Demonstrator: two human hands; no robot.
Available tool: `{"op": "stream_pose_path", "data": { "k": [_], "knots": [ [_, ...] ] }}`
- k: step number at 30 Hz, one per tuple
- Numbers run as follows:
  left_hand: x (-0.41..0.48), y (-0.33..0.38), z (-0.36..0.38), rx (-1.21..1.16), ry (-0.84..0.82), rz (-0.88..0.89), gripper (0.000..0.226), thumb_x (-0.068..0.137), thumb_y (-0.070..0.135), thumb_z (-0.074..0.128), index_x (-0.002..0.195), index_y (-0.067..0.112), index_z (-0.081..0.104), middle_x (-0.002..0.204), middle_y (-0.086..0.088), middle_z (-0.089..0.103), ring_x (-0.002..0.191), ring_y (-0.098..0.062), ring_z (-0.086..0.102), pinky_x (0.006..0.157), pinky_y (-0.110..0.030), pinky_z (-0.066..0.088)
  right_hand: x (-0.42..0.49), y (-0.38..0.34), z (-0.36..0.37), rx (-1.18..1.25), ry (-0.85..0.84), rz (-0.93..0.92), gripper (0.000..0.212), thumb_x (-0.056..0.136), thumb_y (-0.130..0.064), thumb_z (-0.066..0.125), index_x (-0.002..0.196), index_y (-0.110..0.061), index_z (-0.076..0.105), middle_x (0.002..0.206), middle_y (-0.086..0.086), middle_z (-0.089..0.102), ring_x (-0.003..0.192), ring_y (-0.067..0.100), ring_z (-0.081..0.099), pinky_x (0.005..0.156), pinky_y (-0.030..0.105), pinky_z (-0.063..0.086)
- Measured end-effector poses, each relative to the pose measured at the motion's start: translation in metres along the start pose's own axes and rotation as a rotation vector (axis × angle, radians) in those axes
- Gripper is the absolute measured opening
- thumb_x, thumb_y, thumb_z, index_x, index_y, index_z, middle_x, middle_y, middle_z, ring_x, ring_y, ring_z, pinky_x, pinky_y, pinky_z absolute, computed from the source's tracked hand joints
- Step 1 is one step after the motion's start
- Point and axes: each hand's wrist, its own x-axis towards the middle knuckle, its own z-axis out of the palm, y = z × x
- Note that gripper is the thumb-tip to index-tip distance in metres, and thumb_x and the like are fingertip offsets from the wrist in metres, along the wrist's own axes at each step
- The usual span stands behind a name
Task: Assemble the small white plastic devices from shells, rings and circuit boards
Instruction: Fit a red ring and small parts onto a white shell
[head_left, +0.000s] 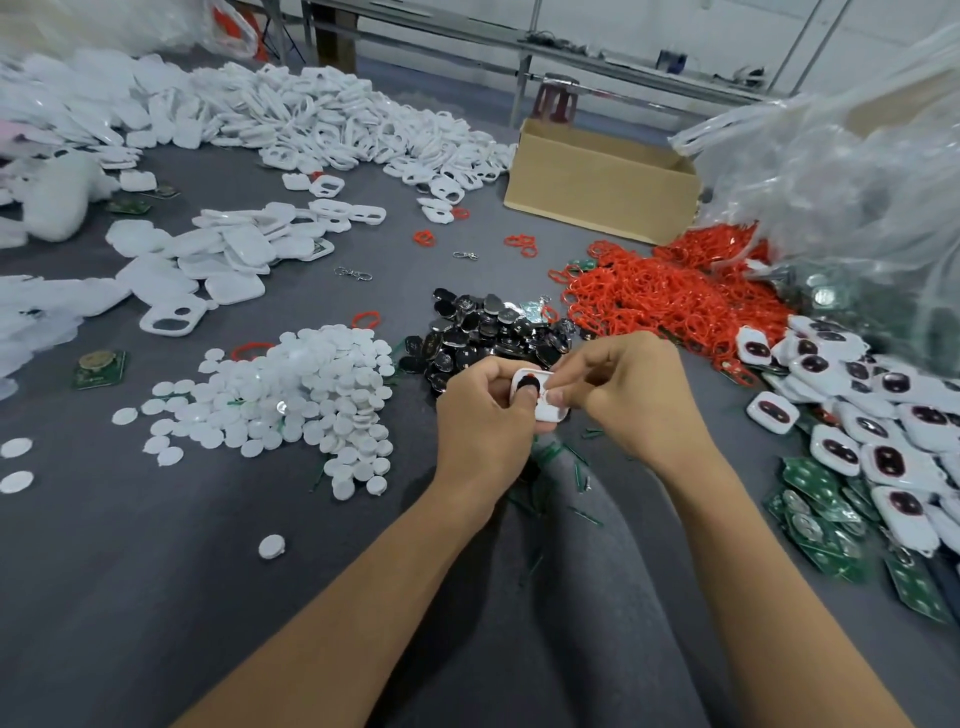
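Note:
Both hands hold one small white shell at the middle of the view. A black insert and a trace of red ring show in its opening. My left hand grips its left side, thumb on the black insert. My right hand pinches its right edge. Just beyond lies a pile of black inserts. Red rings are heaped to the right. Green circuit boards lie at the right, beside a heap of shells fitted with dark inserts.
White round discs are piled at the left. Loose white shells are heaped across the back, with flat shells nearer. A cardboard box stands behind the rings. Clear plastic bags bulge at the right. My grey-clad legs lie below my hands.

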Motion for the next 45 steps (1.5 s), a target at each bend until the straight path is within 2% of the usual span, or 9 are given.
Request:
{"op": "stream_pose_path", "data": {
  "k": [3,9,12,16,20,26,36,42,45],
  "knots": [
    [0.000,-0.001,-0.001,-0.006,0.014,0.012,0.015,0.092,-0.005,0.057,0.097,0.004,0.068,0.088,-0.011,0.074,0.072,-0.019,0.074,0.068,-0.031,0.061,-0.001,-0.003,0.005,-0.025,0.021,0.021,0.017,0.071,0.004,0.075,0.065,-0.012,0.072,0.067,0.005,0.071,0.054,0.002,0.060,0.055,0.018,0.048],
    [0.000,-0.002,0.002,0.063,0.045,0.084,0.022,0.090,-0.003,0.059,0.088,0.017,0.068,0.086,-0.006,0.074,0.075,-0.019,0.073,0.073,-0.041,0.061,-0.001,-0.006,0.004,-0.054,0.059,0.060,0.020,0.068,-0.001,0.078,0.060,-0.015,0.067,0.065,0.000,0.069,0.062,0.013,0.064,0.058,0.025,0.049],
    [0.000,-0.004,0.002,0.088,0.037,0.084,0.017,0.090,-0.002,0.060,0.094,0.011,0.070,0.087,-0.005,0.074,0.077,-0.020,0.073,0.076,-0.044,0.060,-0.002,-0.004,0.004,-0.072,0.050,0.051,0.019,0.068,-0.001,0.078,0.059,-0.013,0.068,0.060,-0.007,0.065,0.056,0.006,0.058,0.048,0.013,0.043],
    [0.000,-0.006,0.001,0.078,0.028,0.068,0.016,0.091,-0.002,0.059,0.096,0.008,0.070,0.085,-0.006,0.074,0.071,-0.017,0.073,0.069,-0.035,0.062,-0.003,-0.001,0.006,-0.061,0.049,0.051,0.019,0.067,0.001,0.076,0.057,-0.013,0.067,0.056,-0.008,0.062,0.050,0.002,0.050,0.045,0.011,0.036],
    [0.000,-0.004,0.001,-0.078,-0.041,-0.043,0.015,0.093,-0.003,0.057,0.102,0.002,0.068,0.090,-0.010,0.075,0.076,-0.019,0.074,0.065,-0.024,0.059,-0.001,0.003,0.001,0.031,-0.028,0.064,0.024,0.070,-0.002,0.077,0.062,-0.021,0.065,0.062,0.003,0.063,0.053,0.011,0.050,0.056,0.024,0.039],
    [0.003,0.001,0.000,-0.277,-0.129,-0.168,0.018,0.092,-0.005,0.057,0.106,0.001,0.067,0.094,-0.012,0.075,0.084,-0.022,0.074,0.073,-0.026,0.061,-0.001,0.006,-0.003,0.036,-0.047,0.031,0.021,0.075,-0.001,0.071,0.074,-0.023,0.070,0.072,0.010,0.069,0.060,0.020,0.059,0.063,0.031,0.050],
    [0.003,0.001,-0.003,-0.249,-0.117,-0.157,0.023,0.089,-0.012,0.055,0.108,-0.002,0.065,0.097,-0.015,0.074,0.087,-0.023,0.074,0.072,-0.024,0.060,-0.004,0.006,-0.005,0.008,-0.070,-0.029,0.015,0.078,-0.009,0.073,0.078,-0.024,0.074,0.054,-0.004,0.060,0.045,0.001,0.048,0.049,0.010,0.036],
    [0.004,0.000,-0.003,-0.206,-0.099,-0.139,0.021,0.090,-0.009,0.055,0.105,0.000,0.066,0.094,-0.013,0.075,0.081,-0.020,0.074,0.065,-0.021,0.058,-0.005,0.002,-0.004,-0.015,-0.088,-0.122,0.020,0.075,-0.007,0.076,0.083,-0.026,0.073,0.080,0.000,0.071,0.069,0.020,0.061,0.065,0.028,0.049],
    [0.005,-0.001,-0.003,-0.203,-0.111,-0.129,0.023,0.088,-0.010,0.054,0.103,0.002,0.067,0.091,-0.010,0.075,0.076,-0.015,0.073,0.064,-0.019,0.056,-0.005,0.002,0.000,-0.055,-0.083,-0.169,0.022,0.075,-0.006,0.076,0.085,-0.026,0.073,0.092,-0.009,0.070,0.076,0.014,0.062,0.068,0.019,0.047]
  ]
}}
